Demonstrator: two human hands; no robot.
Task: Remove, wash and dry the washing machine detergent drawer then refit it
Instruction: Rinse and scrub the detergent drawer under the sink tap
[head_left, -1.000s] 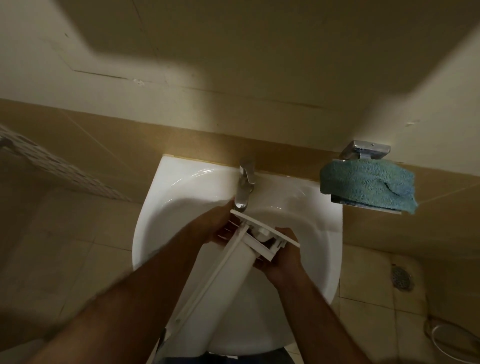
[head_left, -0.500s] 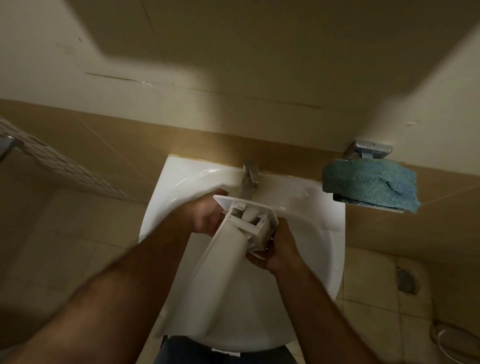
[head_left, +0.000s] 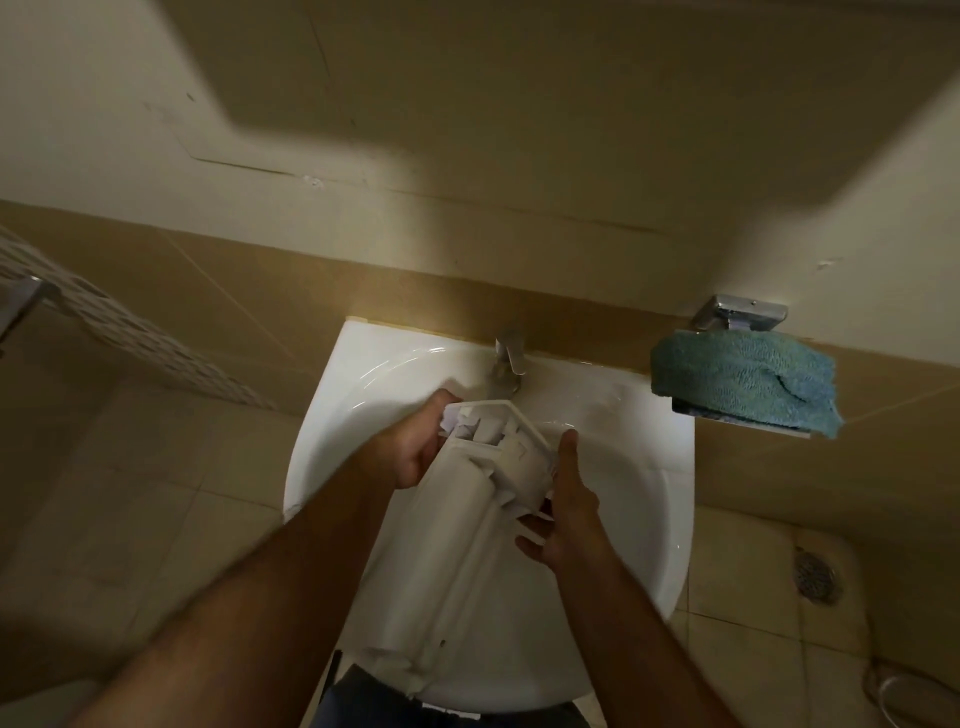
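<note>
The white plastic detergent drawer (head_left: 462, 525) is held lengthwise over the white basin (head_left: 634, 519), its front panel end up near the chrome tap (head_left: 506, 366). My left hand (head_left: 415, 447) grips the drawer's left side near the top, fingers curled round its edge. My right hand (head_left: 563, 504) holds the right side, thumb up along the edge and fingers curled under the drawer. The drawer's compartments face me. No water stream is visible from the tap.
A teal towel (head_left: 743, 384) lies on a chrome wall holder (head_left: 737, 312) right of the basin. A floor drain (head_left: 815, 577) sits in the tiled floor at the right. A patterned strip (head_left: 119, 332) runs along the left wall.
The drawer has been turned in my hands so its open compartments now face me, and its front end has risen closer to the tap. My right hand shifted lower along the side.
</note>
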